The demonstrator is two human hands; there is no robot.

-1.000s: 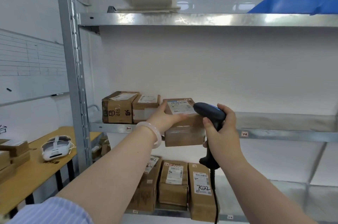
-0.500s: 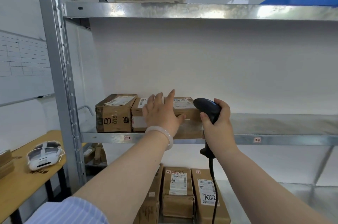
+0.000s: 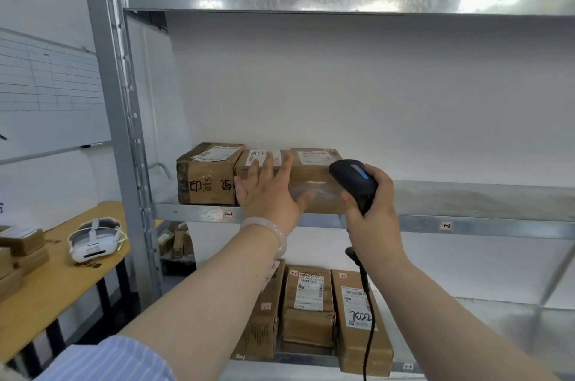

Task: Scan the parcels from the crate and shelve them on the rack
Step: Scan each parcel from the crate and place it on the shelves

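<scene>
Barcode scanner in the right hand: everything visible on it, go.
The scanner is black, plastic-looking, with a rounded head bearing a blue strip on top. The right hand grips its handle, holding it upright, the head before the right end of a parcel on the middle shelf; contact there is unclear. A black cable hangs from its base.

Striped blue sleeve (image 3: pixel 105 360), pale bangle (image 3: pixel 270 231) on left wrist.
</scene>
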